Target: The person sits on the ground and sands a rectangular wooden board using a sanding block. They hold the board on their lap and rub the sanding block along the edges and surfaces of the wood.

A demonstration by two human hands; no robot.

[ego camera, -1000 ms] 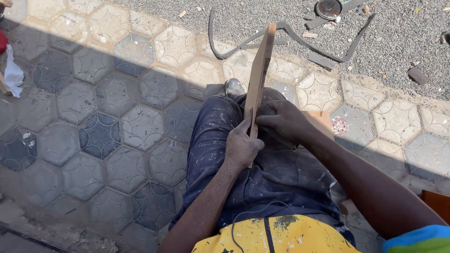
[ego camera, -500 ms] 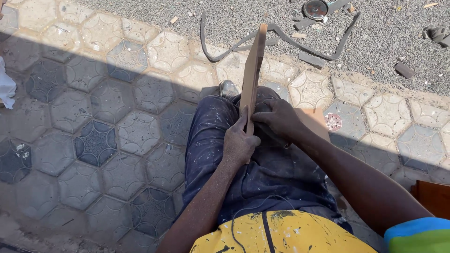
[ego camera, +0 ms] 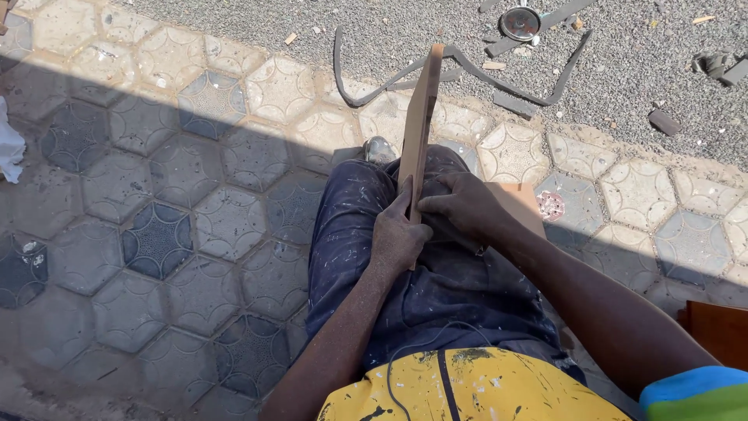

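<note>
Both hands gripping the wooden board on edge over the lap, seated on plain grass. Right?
Not quite. The ground is hexagonal paving beside gravel, not grass. The head view shows it. The rest holds: left hand and right hand grip the wooden board on edge over the lap.

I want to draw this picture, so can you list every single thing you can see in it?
Wooden strip: one, brown, standing on edge on the lap, gripped by both hands.
Rubber strip: one, dark, curled on the gravel.
Round tin: one, silvery, top on the gravel.
Flat board: one, tan, under the right arm.
Paving tiles: many, grey hexagons, left.
White cloth: one, left edge.
Trousers: dark blue, paint-flecked.
Left hand: on the strip.
Right hand: on the strip.
</note>
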